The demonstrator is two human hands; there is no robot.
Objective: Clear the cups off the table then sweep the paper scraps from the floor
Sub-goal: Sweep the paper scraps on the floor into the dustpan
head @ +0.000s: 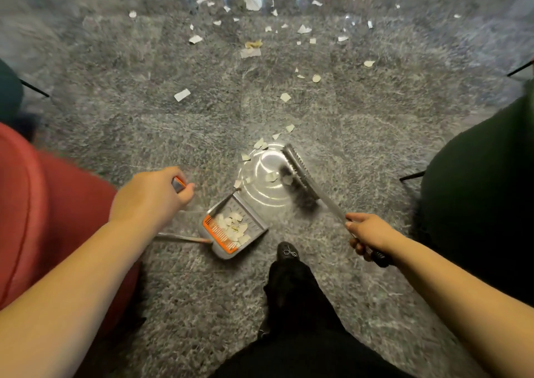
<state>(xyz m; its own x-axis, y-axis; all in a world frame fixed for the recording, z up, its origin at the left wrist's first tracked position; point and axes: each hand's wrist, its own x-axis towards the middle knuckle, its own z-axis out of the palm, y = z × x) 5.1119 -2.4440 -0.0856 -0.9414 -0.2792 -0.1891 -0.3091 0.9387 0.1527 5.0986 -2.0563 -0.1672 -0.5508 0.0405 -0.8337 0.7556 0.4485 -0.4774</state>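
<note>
Right hand grips broom behind scraps.

Grey dustpan with orange comb, white scraps, seemingly mottled grey floor.

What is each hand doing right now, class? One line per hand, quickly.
Left hand: closed, gripping the dustpan handle.
Right hand: closed, gripping the broom handle.

Glossy grey speckled floor mirrors ceiling lights, flanked by a red chair and a dark green chair.
</note>
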